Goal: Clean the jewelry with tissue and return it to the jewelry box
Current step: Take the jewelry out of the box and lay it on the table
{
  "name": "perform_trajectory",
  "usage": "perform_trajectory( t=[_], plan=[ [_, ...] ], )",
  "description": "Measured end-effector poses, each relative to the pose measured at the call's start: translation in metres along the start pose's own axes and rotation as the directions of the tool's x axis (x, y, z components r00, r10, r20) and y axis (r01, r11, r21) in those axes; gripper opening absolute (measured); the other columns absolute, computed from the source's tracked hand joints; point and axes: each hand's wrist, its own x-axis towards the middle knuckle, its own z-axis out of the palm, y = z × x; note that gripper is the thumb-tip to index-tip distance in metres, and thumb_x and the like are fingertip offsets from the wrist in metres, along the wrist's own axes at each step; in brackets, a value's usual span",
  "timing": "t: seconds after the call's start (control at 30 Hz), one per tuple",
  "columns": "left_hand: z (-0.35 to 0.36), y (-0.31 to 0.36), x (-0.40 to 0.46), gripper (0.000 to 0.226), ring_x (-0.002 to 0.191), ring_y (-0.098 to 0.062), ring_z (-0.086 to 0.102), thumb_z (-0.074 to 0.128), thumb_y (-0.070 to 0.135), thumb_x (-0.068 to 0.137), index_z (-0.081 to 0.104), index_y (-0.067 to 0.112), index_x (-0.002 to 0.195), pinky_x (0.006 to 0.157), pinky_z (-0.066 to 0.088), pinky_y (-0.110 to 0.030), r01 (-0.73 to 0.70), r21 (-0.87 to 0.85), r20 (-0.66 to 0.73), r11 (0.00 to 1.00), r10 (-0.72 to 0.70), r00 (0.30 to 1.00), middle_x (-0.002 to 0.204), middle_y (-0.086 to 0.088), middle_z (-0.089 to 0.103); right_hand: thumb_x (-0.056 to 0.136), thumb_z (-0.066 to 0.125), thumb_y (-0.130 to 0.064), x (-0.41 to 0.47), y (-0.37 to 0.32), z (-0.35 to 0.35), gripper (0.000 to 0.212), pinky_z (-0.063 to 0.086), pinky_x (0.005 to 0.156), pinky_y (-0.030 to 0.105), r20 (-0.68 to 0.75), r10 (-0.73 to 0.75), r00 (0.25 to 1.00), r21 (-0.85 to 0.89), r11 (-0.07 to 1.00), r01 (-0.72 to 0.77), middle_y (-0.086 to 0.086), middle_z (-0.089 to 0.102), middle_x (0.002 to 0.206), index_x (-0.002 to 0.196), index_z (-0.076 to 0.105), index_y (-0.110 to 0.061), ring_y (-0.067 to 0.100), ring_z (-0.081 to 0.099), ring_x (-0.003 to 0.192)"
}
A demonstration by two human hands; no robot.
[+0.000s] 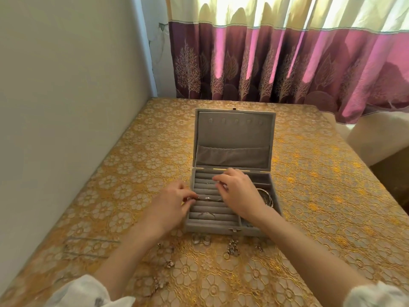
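1. Head view: I see the jewelry box (pixel 232 173) standing open on the table (pixel 309 196), grey velvet inside and out, its lid tilted back with a row of small hooks and a pocket in the lining.
2. My left hand (pixel 171 201) sits at the box's left edge, thumb and forefinger pinched together on a thin silver piece (pixel 208 198) that lies across the ring rolls just beyond those fingertips.
3. My right hand (pixel 240 191) hovers over the rolls, fingers curled; the tips come together near the same piece, but I cannot tell whether they grip it.
4. Another ring (pixel 207 214) sits in a roll nearer me than the fingers; bangles (pixel 266 196) lie in the compartment right of my right hand.
5. Loose jewelry pieces (pixel 232 248) lie on the gold floral cloth in front of the box.
6. A patterned curtain (pixel 287 63) hangs beyond the table.
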Motion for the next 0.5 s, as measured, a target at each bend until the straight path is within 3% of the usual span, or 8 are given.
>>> perform_trajectory(
  t=[0.17,0.3,0.5],
  plan=[
    [0.010,-0.004,0.002,0.023,0.092,-0.012,0.047,0.058,0.028,0.089,0.068,0.024,0.110,0.083,0.045,-0.028,-0.052,-0.058,-0.065,0.997,0.048,0.997,0.094,0.003,0.052,0.095,0.046,-0.023,0.016,0.002,0.018,0.028,0.041,0.086,0.036,0.083,-0.042,0.996,-0.129,0.990,0.053,0.006,0.056,0.106,0.116,0.064,-0.017,0.024,0.047,0.103],
    [0.012,-0.004,0.006,0.020,0.095,-0.011,0.046,0.057,0.027,0.090,0.069,0.021,0.105,0.083,0.039,-0.021,-0.062,-0.053,-0.066,0.997,0.059,0.996,0.097,0.003,0.051,0.092,0.052,-0.019,0.017,0.005,0.019,0.023,0.043,0.081,0.036,0.056,-0.070,0.996,-0.097,0.992,0.075,0.007,0.059,0.098,0.107,0.069,-0.014,0.025,0.051,0.094],
    [0.011,0.002,0.019,0.014,0.099,-0.016,0.049,0.057,0.018,0.090,0.066,0.012,0.099,0.089,0.042,-0.029,0.028,-0.100,0.043,0.995,-0.023,0.999,0.101,0.000,0.046,0.089,0.055,-0.020,0.022,0.003,0.017,0.019,0.041,0.084,0.033,0.067,0.000,0.998,-0.072,0.997,0.005,0.003,0.061,0.102,0.102,0.069,-0.016,0.022,0.052,0.099]
  ],
)
